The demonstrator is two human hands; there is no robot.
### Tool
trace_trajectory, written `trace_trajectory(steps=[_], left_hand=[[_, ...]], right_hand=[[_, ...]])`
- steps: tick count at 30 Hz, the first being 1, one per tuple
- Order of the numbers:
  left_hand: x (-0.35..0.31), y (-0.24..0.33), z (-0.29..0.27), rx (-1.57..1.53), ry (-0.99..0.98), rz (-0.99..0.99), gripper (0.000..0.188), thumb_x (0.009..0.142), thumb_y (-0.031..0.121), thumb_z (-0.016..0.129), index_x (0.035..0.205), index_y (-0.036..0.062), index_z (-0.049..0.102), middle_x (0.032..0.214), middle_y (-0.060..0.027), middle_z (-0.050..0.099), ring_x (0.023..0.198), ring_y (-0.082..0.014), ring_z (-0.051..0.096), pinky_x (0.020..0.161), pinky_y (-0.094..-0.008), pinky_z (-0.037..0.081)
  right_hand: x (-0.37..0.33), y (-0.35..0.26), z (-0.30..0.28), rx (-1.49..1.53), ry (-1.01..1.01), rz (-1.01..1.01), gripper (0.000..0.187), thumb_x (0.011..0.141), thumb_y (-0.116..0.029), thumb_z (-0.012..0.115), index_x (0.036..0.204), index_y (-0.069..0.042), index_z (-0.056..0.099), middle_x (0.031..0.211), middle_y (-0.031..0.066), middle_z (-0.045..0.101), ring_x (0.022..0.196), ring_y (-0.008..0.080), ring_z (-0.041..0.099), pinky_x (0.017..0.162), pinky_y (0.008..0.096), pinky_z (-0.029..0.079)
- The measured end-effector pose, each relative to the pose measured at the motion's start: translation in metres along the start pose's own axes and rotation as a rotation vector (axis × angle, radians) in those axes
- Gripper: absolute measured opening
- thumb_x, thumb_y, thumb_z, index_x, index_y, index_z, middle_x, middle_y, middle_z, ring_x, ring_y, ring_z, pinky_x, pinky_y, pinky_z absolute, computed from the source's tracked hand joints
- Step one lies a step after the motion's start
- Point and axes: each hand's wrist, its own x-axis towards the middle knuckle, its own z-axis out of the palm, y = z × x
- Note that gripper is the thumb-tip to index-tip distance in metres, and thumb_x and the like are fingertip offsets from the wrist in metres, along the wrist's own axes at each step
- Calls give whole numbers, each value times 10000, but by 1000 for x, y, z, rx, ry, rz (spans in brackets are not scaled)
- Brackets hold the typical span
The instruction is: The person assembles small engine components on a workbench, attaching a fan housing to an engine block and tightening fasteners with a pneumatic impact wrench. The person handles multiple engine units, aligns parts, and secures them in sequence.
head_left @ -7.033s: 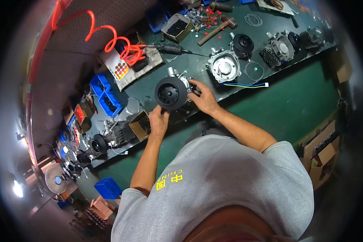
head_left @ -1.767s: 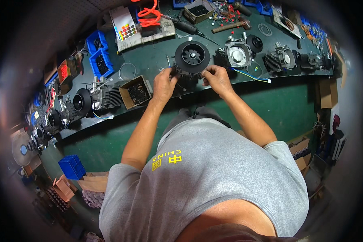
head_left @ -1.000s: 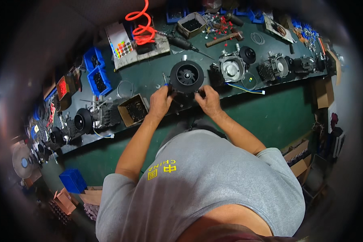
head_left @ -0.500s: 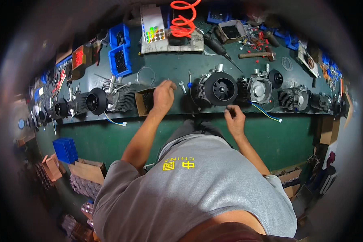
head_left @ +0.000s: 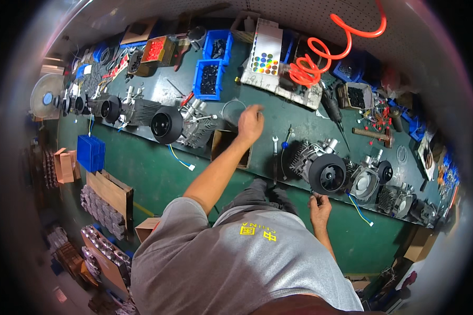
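My left hand (head_left: 251,124) is raised over the bench, just beyond an open cardboard box (head_left: 224,143). Its fingers are bent together and point to the right; anything between them is too small to make out. At the bench's front edge, my right hand (head_left: 320,209) is closed in a pinch, right below a black fan wheel (head_left: 327,173) fitted to a finned metal motor unit (head_left: 302,157). What the pinch holds is not visible. Between my hands lie an open-end wrench (head_left: 275,149) and a thin tool with a blue part (head_left: 285,145).
More motor units, one with a black fan wheel (head_left: 166,125), line the front edge on both sides. Blue bins (head_left: 208,79) of black parts, a coiled red hose (head_left: 320,50), a power screwdriver (head_left: 332,102) and a hammer (head_left: 376,135) lie behind. Blue crates (head_left: 91,153) stand below left.
The view has turned, so the bench slants down to the right. My left hand has moved farther from the front edge, past the cardboard box. My right hand stays by the fan wheel.
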Motion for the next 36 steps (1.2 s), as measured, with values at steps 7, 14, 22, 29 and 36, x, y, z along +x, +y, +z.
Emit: trace_trajectory(steps=[7,14,22,29,36], left_hand=[[27,-26,4,183,-398,-261,203,889,166,666,1058,96,754,1091,-177,746,1076,-386,694,931,-487,555],[18,-16,30,201,-604,-203,222,888,229,730,1052,83,760,1044,-168,761,1017,-371,718,894,-459,567],[37,-19,95,188,-560,-113,300,861,291,771,1029,43,756,964,-188,763,951,-367,736,816,-452,579],[-22,21,94,507,-911,-108,498,791,424,798,1050,1,753,1064,-251,743,1036,-406,717,910,-481,570],[25,31,70,607,-874,-191,516,772,458,766,1069,36,759,1129,-213,746,1081,-383,715,919,-464,566]], right_hand=[[1,11,2,11,-40,81,145,967,-59,684,1052,48,636,874,67,665,698,119,626,630,277,536],[-4,7,-3,-56,21,130,165,927,-115,701,971,40,665,776,58,673,676,111,607,630,292,522],[-20,1,-8,-48,61,150,141,931,-86,693,1011,29,707,763,43,689,670,85,614,639,277,516],[-41,12,-5,-1,57,201,102,972,-62,667,1032,21,672,840,34,677,710,90,631,634,257,528],[-44,12,2,70,79,165,139,947,-71,682,1039,31,699,774,40,693,677,90,616,625,264,515]])
